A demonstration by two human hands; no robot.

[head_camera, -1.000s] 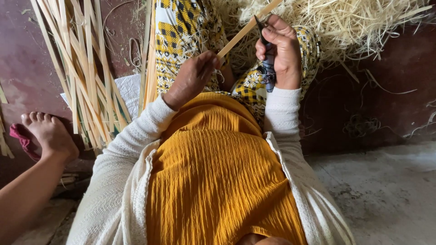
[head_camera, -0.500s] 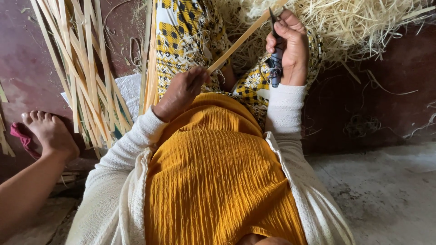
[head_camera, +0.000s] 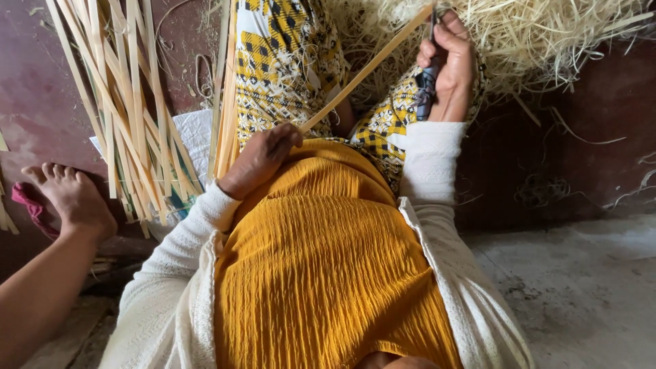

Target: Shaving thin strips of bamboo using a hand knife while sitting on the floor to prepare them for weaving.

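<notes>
My left hand [head_camera: 263, 158] grips the near end of a long pale bamboo strip [head_camera: 365, 70] against my lap, just above my mustard-yellow top. The strip slants up and to the right toward my right hand [head_camera: 451, 61], which is closed around a dark-handled knife [head_camera: 427, 89] held against the strip near its far end. My legs, in yellow patterned cloth [head_camera: 280, 68], lie under both hands.
A bundle of cut bamboo strips [head_camera: 133, 116] leans at the left over a white sack [head_camera: 195, 137]. A heap of pale shavings [head_camera: 547, 41] lies at the top right. Another person's bare foot [head_camera: 72, 198] and leg rest at the left. Grey concrete floor [head_camera: 581, 287] at right.
My left hand has drawn the strip back toward my body while my right hand with the knife has moved up and away along it.
</notes>
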